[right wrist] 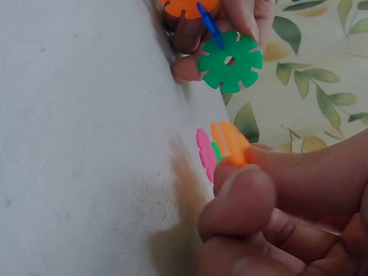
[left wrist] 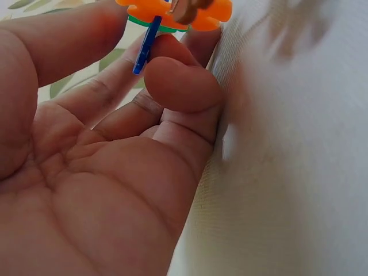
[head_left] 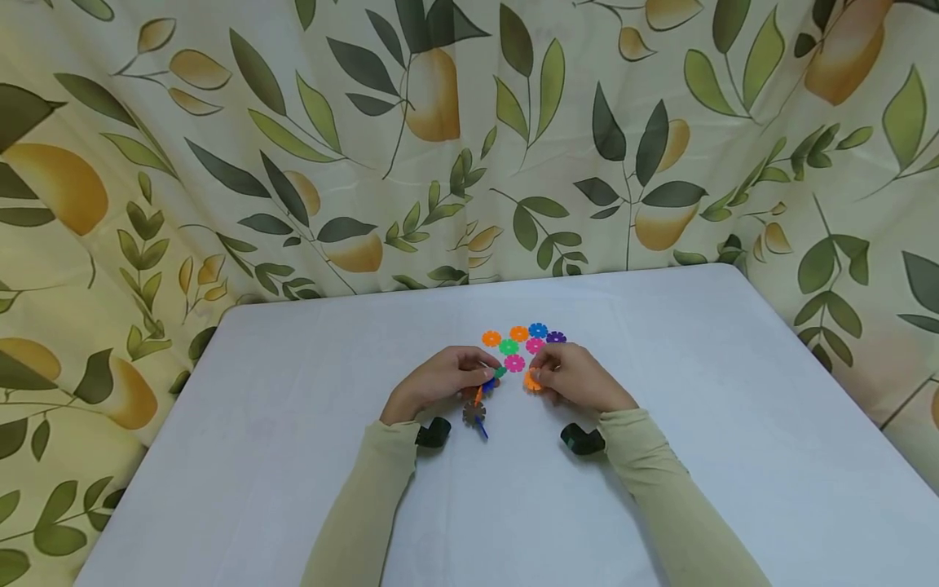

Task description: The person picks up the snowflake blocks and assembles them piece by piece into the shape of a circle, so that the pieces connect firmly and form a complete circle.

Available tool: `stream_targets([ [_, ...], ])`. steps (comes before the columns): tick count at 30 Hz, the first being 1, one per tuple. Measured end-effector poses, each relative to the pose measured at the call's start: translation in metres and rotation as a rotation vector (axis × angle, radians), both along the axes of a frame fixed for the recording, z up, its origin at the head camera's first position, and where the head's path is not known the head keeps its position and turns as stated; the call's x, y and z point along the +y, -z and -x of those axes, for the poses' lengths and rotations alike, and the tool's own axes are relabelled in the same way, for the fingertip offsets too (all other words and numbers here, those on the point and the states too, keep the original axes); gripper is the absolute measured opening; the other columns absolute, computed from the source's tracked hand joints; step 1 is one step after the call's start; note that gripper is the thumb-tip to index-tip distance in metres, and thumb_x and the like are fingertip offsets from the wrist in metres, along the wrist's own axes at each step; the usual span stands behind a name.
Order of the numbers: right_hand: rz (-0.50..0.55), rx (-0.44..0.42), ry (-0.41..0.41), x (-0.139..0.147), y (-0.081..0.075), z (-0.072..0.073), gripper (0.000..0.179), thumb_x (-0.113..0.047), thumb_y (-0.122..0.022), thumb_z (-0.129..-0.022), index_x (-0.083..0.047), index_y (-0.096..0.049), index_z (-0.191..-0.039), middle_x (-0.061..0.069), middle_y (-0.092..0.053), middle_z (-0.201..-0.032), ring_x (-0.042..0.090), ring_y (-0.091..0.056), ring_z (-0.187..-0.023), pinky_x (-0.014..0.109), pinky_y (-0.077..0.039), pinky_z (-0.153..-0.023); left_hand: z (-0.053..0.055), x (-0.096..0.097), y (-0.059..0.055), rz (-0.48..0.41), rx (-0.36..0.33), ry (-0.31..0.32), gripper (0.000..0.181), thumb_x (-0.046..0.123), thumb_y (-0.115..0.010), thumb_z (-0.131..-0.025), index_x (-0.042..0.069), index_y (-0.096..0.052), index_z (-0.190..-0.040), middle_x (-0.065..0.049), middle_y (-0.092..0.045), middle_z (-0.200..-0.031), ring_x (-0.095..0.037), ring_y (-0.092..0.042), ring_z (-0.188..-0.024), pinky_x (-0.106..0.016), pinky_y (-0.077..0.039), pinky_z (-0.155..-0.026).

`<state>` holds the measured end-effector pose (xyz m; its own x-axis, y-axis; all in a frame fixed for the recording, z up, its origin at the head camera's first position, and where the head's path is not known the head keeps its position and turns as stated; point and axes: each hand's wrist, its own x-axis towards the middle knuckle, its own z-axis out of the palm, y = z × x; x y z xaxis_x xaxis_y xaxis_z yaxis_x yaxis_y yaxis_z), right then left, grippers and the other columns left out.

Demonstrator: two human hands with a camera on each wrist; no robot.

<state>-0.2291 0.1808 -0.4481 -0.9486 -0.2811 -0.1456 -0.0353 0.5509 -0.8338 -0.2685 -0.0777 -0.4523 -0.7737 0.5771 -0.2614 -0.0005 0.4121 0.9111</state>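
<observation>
My left hand (head_left: 440, 379) holds a chain of notched plastic discs joined at their slots. A green disc (right wrist: 244, 68) stands at one end, meeting a blue disc (right wrist: 210, 26) edge-on. Lower in the chain are an orange disc (left wrist: 213, 16), a brown disc (head_left: 473, 413) and another blue piece (head_left: 481, 430). Between thumb and fingertips, my right hand (head_left: 583, 379) pinches a single orange disc (head_left: 532, 382), apart from the chain. Just beyond both hands, loose discs lie on the table, among them pink (head_left: 514, 364), green (head_left: 509, 347) and purple (head_left: 556, 337).
The white-covered table (head_left: 257, 456) runs back to a leaf-patterned curtain (head_left: 440, 187). More loose discs, orange (head_left: 491, 338) and blue (head_left: 538, 330), lie at the back of the group. Dark wrist cameras (head_left: 583, 440) sit beneath both wrists, close to the tabletop.
</observation>
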Motion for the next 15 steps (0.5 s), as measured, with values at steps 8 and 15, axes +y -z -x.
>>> stream_targets([
  [8,0.053,-0.013,0.047,-0.0007,-0.0012,0.0008,0.011,-0.008,-0.067,-0.106,-0.001,-0.069,-0.114,0.008,-0.062,-0.075,0.019,-0.054,-0.056,0.029,-0.050,-0.056,-0.0010,0.0029,-0.0013,0.023,0.019,0.002,0.029,0.021,-0.066,-0.109,0.005,-0.074,-0.131,-0.005,-0.071,-0.103,-0.019,-0.059,-0.085,-0.027,-0.048,-0.074],
  [15,0.092,0.046,0.062,-0.0076,0.0020,-0.0010,0.010,-0.007,-0.068,-0.105,0.000,-0.070,-0.112,0.008,-0.060,-0.071,0.018,-0.051,-0.052,0.027,-0.046,-0.051,-0.0028,0.0060,-0.0002,0.036,0.032,0.003,0.028,0.022,-0.067,-0.108,0.005,-0.076,-0.129,-0.003,-0.071,-0.103,-0.019,-0.059,-0.088,-0.028,-0.048,-0.075],
])
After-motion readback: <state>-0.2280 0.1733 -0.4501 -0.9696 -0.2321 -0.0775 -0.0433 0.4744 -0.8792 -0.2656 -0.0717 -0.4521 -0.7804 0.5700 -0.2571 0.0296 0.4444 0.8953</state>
